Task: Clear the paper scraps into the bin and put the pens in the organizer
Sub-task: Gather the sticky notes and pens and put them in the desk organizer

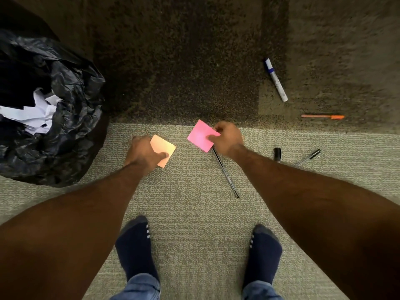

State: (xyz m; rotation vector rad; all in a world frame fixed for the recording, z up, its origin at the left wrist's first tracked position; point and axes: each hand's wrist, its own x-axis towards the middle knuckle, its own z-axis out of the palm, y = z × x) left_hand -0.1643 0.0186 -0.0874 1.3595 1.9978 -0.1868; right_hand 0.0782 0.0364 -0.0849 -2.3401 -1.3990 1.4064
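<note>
I count two sticky notes mid-frame, a peach note (165, 148) and a pink note (200, 136); four pens toward the right: black pen (227, 176), clear pen (308, 157), orange pen (322, 116), white marker (276, 80); one loose cap (277, 153); one bin (71, 118) at left.

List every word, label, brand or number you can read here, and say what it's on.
No text here can be read.
Printing on the white marker: dark marks along the barrel, too blurred to read.
Printing on the black pen: pale marks near its lower end, too small to read.
The pink note and orange note: nothing written on the faces that show.
</note>
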